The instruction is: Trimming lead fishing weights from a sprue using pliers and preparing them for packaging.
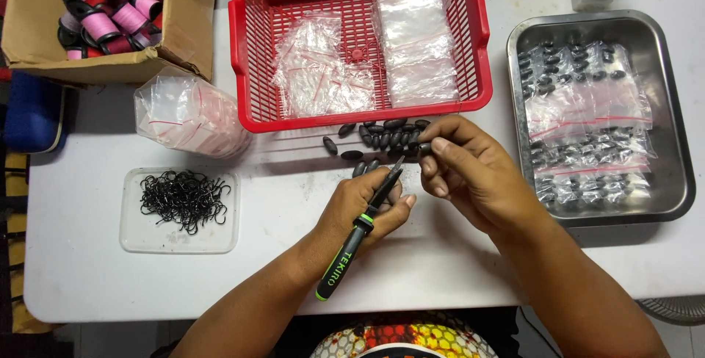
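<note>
My left hand (pixel 365 204) grips black pliers with a green-trimmed handle (pixel 345 259), their slim jaws pointing up toward my right hand. My right hand (pixel 463 167) pinches a small dark oval sinker (pixel 424 149) between thumb and fingers, just right of the plier tips. A loose pile of the same dark oval sinkers (pixel 382 139) lies on the white table right behind both hands, in front of the red basket.
A red plastic basket (pixel 242 49) holds clear zip bags. A steel tray (pixel 675 152) at right holds bagged sinkers. At left are a clear lid of black hooks (pixel 183 200), a bundle of zip bags (pixel 187 116), and a cardboard box of thread spools (pixel 110 13).
</note>
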